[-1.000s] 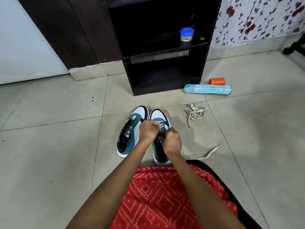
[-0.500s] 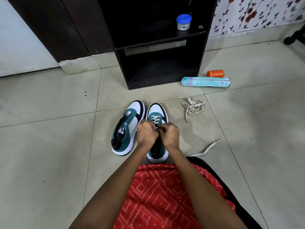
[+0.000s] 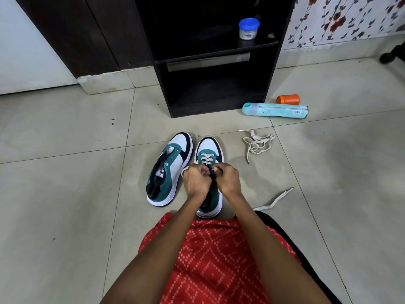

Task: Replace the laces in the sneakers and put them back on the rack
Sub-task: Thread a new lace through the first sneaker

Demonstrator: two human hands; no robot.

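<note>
Two teal, white and black sneakers stand side by side on the tiled floor. The left sneaker (image 3: pixel 167 170) has no lace. The right sneaker (image 3: pixel 209 153) has a white lace (image 3: pixel 206 158) crossed through its front eyelets. My left hand (image 3: pixel 195 180) and my right hand (image 3: pixel 226 179) meet over its tongue, fingers curled, pinching the lace at the upper eyelets. One lace end (image 3: pixel 274 201) trails on the floor to the right. A second loose white lace (image 3: pixel 256 143) lies bunched further back on the right.
A dark shoe rack (image 3: pixel 215 60) stands straight ahead, with a blue-lidded jar (image 3: pixel 248 29) on its shelf. A light blue bottle (image 3: pixel 275 109) and an orange cap (image 3: pixel 287 99) lie on the floor at its right. My red patterned lap (image 3: pixel 214 255) fills the near foreground.
The view has tilted down slightly. My hands have moved a little toward the toe and closer together on the right sneaker, working the lace.
</note>
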